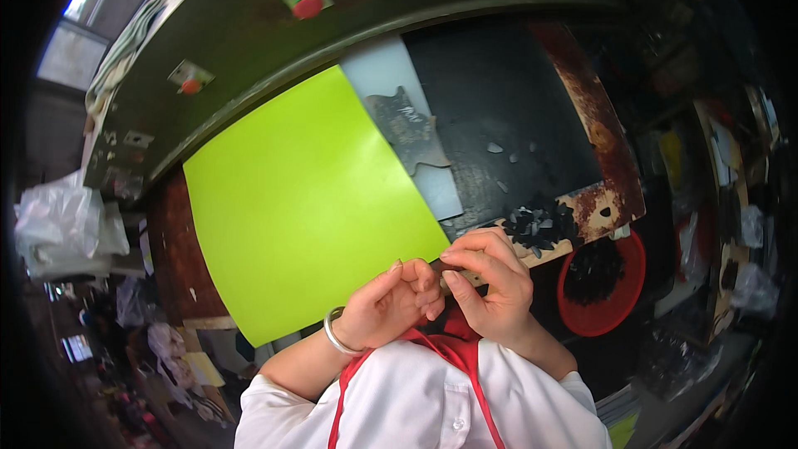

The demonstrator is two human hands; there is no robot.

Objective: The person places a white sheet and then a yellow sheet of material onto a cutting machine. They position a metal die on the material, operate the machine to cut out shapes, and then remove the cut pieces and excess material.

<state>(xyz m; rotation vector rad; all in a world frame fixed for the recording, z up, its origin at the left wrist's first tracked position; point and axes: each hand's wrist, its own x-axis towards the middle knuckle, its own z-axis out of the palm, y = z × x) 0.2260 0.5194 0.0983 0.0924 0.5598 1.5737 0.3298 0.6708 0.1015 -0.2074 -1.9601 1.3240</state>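
Lime-green sheet [299, 199] covers the bench's left half in the head view, and at its near edge I see my left hand [389, 306] curled loosely beside my right hand [490, 283], whose fingers pinch a small tan strip [475, 279]. I judge I'm working that strip free; next needs a steady two-handed grip. Its long axis runs left-right, tip pointing right toward the black scraps [540, 224].

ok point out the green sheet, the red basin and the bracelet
green sheet [303, 199], head view, middle of its flat face
red basin [600, 316], head view, lower rim, right of the hands
bracelet [332, 334], head view, silver band on the left wrist
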